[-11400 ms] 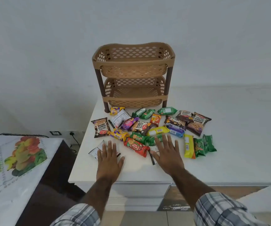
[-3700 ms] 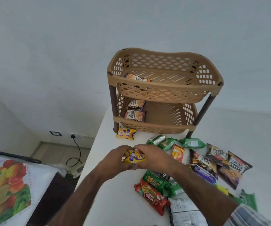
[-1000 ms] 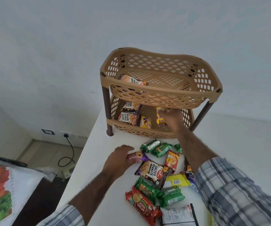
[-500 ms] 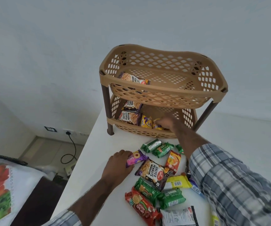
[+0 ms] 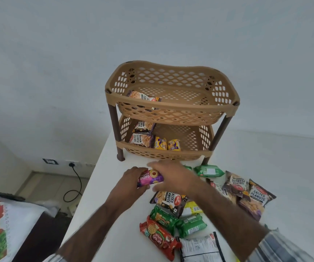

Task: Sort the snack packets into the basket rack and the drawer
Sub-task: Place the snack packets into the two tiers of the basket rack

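Two hands now meet on one glossy purple foil biscuit packet (image 5: 149,179) in front of the tan lattice plastic two-tier basket rack (image 5: 173,107). My left hand (image 5: 131,181) curls round its left end. My right hand (image 5: 173,178), back from the lower tier (image 5: 163,150), covers the other end, grip too blurred to tell. That tier holds two crinkly peanut packets (image 5: 142,138) and two yellow packets (image 5: 160,143); the upper tier (image 5: 171,76) one peanut packet (image 5: 143,96)

L hand (image 5: 131,180) grips purple pkt (image 5: 149,178), R hand (image 5: 172,178) touching it, near rack (image 5: 171,106).
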The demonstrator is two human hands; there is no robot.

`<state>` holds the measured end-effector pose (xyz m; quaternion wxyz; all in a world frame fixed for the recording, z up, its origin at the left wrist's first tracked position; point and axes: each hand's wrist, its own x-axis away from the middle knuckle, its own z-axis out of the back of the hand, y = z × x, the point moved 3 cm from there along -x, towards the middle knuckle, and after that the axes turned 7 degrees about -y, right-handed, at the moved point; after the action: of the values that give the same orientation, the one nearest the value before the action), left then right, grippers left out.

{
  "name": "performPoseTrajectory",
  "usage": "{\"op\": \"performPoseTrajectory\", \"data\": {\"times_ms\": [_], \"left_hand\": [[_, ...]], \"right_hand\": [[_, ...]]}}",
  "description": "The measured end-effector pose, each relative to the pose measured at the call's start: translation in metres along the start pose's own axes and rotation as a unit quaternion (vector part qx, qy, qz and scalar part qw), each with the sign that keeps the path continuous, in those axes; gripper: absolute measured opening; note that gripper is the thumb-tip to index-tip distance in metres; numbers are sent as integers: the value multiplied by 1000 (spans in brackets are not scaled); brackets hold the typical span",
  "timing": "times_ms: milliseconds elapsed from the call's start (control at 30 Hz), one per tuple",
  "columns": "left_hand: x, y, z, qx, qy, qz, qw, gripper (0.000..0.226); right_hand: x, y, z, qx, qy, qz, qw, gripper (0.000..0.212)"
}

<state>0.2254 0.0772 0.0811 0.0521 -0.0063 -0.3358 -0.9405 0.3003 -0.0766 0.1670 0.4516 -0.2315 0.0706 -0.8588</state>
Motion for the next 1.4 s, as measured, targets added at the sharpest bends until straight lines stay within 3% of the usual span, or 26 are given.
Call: {"op": "performPoseTrajectory", "data": {"times_ms": [100,300,433,533,633,700,767,933,1100,1200,1300,1400], "left_hand": [[-1,12,4,44,6,-24,999,61],[4,25,18,145,-20,-57,988,88],[14,15,23,230,38,-57,971,84],[9,-7,8,150,43,20,988,74],[5,-35,-20,-1,-8,71,997,92],[7,-54,-43,-80,-41,70,993,97],[14,-68,-59,-141,-52,52,987,89],[20,-74,-64,-174,-40,37,983,72],[19,-77,-66,-170,-26,32,985,72],[18,-78,-65,-168,-31,33,985,72],[17,-77,-64,-160,-31,32,986,72],[17,-69,-58,-129,-44,48,990,68]], "right_hand": [[-3,-10,-2,105,24,-2,994,42],[10,-14,23,71,26,-11,997,42],[31,-24,69,19,52,-38,998,40],[49,-36,131,-42,93,-55,993,50],[52,-38,192,-144,156,-76,974,45],[41,-29,227,-137,200,-108,964,32],[21,-16,253,-99,215,-135,962,35],[-34,18,258,41,82,-181,979,48],[-78,50,226,52,-92,-216,971,25],[-86,52,216,49,-108,-209,971,15],[-75,41,218,18,-108,-187,976,24],[-49,25,223,-56,-30,-151,987,33]]}}
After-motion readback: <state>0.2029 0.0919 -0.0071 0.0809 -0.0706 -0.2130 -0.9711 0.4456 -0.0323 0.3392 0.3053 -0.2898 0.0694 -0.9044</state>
